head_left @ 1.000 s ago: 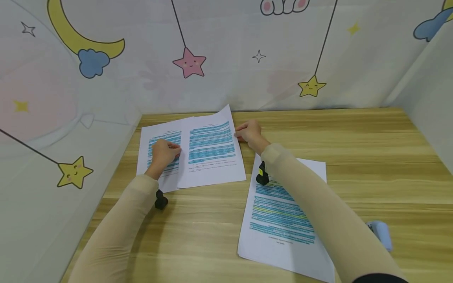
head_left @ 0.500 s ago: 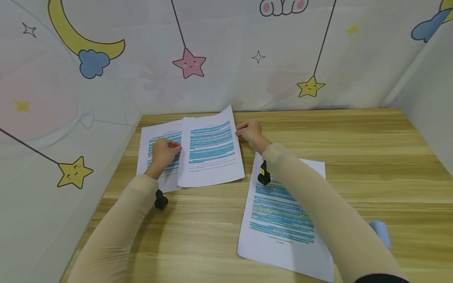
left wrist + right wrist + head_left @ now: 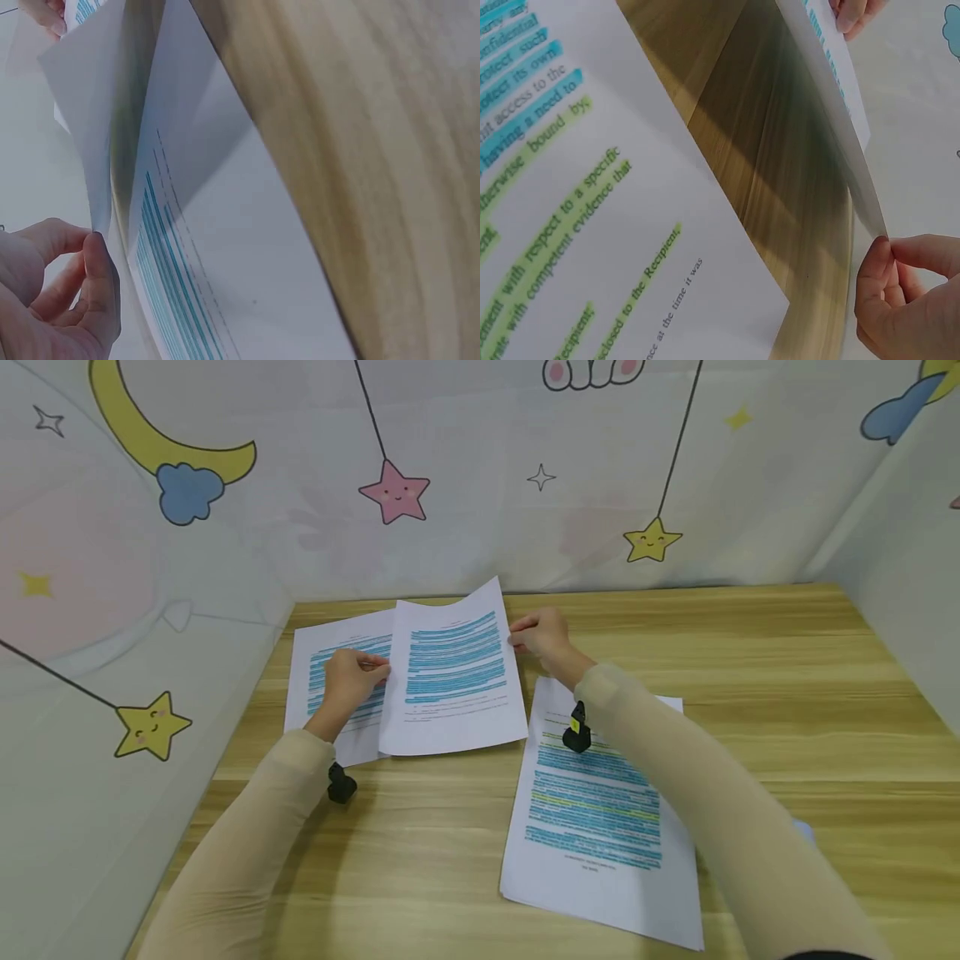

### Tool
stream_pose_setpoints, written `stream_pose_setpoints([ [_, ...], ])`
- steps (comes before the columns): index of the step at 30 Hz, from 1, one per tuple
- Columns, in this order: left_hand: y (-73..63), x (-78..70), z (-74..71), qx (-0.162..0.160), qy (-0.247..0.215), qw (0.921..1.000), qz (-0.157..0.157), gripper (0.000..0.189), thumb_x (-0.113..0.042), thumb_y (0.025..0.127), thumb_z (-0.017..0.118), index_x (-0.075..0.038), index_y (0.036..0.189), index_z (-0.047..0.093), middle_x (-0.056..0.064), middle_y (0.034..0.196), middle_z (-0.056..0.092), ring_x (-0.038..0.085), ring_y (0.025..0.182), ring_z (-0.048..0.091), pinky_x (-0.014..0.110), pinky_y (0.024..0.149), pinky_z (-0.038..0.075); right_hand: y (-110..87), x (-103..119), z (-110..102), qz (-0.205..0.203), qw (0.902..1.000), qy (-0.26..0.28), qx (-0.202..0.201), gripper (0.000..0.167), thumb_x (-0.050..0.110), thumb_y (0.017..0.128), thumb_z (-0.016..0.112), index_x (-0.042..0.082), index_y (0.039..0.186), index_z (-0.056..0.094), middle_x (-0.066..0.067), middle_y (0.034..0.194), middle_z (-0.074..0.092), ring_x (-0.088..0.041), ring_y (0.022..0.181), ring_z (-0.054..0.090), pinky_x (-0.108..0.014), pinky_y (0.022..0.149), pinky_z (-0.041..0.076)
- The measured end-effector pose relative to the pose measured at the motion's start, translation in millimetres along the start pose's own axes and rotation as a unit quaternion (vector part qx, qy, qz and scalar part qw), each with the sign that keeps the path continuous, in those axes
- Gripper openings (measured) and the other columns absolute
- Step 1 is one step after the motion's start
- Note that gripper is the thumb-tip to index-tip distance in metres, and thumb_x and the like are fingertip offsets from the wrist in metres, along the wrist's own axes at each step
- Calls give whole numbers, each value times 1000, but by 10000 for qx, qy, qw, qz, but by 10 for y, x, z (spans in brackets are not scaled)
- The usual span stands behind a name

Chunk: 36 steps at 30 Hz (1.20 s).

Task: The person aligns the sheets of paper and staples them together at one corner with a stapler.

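Note:
A printed sheet of paper (image 3: 453,668) with blue-highlighted lines is held between both hands, raised off the table, its top bowed. My left hand (image 3: 351,681) pinches its left edge between thumb and fingers, as the left wrist view confirms. At the opposite edge, my right hand (image 3: 549,639) pinches the paper; in the right wrist view the thumb and fingertip (image 3: 876,251) meet on it. Another highlighted sheet (image 3: 298,689) lies flat under the left hand, partly covered by the raised one. Below the right forearm lies a stack of sheets (image 3: 592,902) highlighted in blue and yellow.
A pale blue object (image 3: 804,831) on the wooden table (image 3: 420,852) is mostly hidden behind the right sleeve. A white cloth wall (image 3: 480,435) printed with stars and moons rises behind the table. Each wrist carries a small black camera mount (image 3: 342,785).
Both hands keep their pinch on the sheet. It has come up off the lower sheet and shifted slightly right, uncovering more of that one. The head view has also shifted a little.

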<state>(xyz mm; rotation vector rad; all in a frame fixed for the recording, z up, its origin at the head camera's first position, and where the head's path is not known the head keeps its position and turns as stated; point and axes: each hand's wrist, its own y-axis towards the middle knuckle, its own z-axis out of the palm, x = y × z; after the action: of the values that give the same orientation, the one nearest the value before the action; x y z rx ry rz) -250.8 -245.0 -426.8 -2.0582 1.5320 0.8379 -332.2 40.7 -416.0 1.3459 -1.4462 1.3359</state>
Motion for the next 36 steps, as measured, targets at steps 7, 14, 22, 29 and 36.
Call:
stream_pose_setpoints([
  [7, -40, -96, 28, 203, -249, 9995, -72, 21, -15, 95, 69, 1, 107, 74, 19, 103, 72, 26, 85, 73, 31, 78, 61, -60, 31, -178, 238, 9997, 7, 15, 20, -2, 90, 72, -8, 109, 69, -19, 112, 64, -28, 90, 68, -36, 88, 58],
  [14, -108, -218, 50, 436, -669, 9968, -89, 22, -12, 94, 71, 3, 110, 72, 20, 108, 71, 29, 90, 73, 31, 80, 60, -154, 54, -376, 351, 9992, 206, 63, 24, -2, 91, 71, -9, 113, 67, -20, 114, 63, -27, 89, 67, -39, 92, 57],
  [22, -183, -321, 114, 577, -1003, 9933, 17, 22, -12, 94, 72, 2, 110, 73, 19, 108, 71, 27, 88, 73, 34, 81, 61, -308, 62, -611, 330, 9985, 397, 164, 26, -2, 91, 70, -10, 115, 65, -21, 115, 62, -25, 89, 66, -40, 94, 56],
  [29, -288, -451, 171, 814, -1376, 9871, 71, 24, -12, 94, 72, 3, 112, 72, 20, 110, 70, 27, 89, 73, 40, 84, 60, -469, 70, -824, 298, 9987, 291, 292, 27, 0, 92, 69, -10, 117, 63, -20, 118, 60, -28, 95, 65, -40, 95, 55],
  [36, -369, -586, 224, 923, -1473, 9847, 121, 25, -12, 93, 72, 3, 113, 71, 18, 108, 70, 27, 90, 72, 39, 84, 60, -642, 85, -1027, 212, 9986, 367, 309, 31, 0, 91, 71, -12, 118, 63, -22, 118, 59, -24, 89, 68, -32, 87, 59],
])
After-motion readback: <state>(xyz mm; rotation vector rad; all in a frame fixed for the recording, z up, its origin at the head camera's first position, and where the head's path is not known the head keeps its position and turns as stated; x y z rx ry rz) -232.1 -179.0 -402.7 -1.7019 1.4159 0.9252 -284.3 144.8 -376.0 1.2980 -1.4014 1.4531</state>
